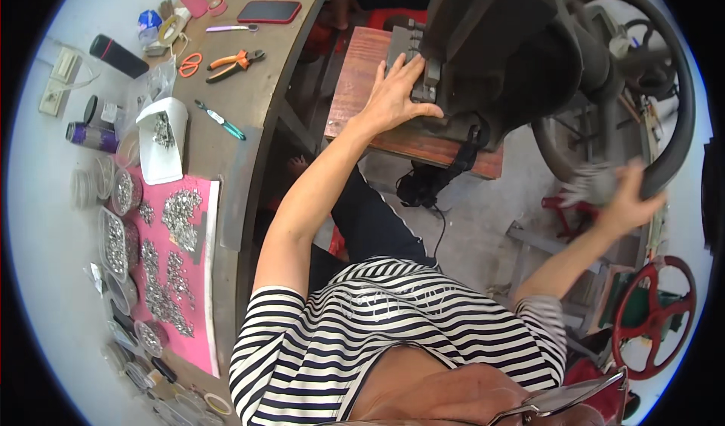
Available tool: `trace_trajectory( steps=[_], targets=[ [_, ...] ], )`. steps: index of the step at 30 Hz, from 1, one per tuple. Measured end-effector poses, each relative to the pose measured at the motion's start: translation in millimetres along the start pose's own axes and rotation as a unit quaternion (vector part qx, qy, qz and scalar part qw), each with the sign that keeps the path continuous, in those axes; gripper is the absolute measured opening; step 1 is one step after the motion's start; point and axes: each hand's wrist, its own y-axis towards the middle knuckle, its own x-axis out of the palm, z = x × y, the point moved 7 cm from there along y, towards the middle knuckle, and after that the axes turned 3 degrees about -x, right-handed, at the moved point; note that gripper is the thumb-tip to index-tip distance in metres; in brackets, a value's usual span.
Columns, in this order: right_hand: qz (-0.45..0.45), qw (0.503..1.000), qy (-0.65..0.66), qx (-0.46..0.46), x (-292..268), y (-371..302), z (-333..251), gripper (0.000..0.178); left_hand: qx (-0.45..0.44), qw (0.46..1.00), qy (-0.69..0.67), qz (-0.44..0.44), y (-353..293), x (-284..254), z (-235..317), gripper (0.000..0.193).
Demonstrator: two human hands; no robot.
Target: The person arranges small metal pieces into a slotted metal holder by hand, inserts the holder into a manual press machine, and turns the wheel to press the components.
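My left hand (394, 94) lies with fingers apart on the small metal fixture (430, 78) at the bed of a dark, heavy hand press (506, 56). Its thumb points right, and nothing shows in its grasp. What sits under the press head is hidden by the machine. Out to the right, my right hand (633, 199) is blurred by motion, with thumb and fingers on either side of the lower rim of the press's large black handwheel (683, 101). A pale, smeared thing (589, 184), perhaps cloth, is beside that hand.
On the left bench (253, 109), a pink mat (200, 335) bears piles of small metal pieces. A white scoop (162, 162), pliers (236, 65), scissors (190, 65), a toothbrush (220, 120) and a phone (269, 11) lie there too. A red handwheel (653, 316) stands lower right.
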Motion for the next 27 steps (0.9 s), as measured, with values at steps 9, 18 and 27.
trace_trajectory(
  steps=[9,18,27],
  targets=[
    [-0.215,0.96,-0.175,-0.023,22,108,-32,0.053,-0.144,0.903,-0.397,0.076,14,-33,-58,0.037],
    [-0.283,0.91,-0.285,-0.104,67,186,-42,0.062,0.022,0.979,-0.159,-0.122,72,-26,-43,0.084],
    [-0.28,0.916,-0.278,-0.071,59,206,-21,0.059,0.131,0.984,0.078,0.09,17,-33,0,0.031]
  ],
)
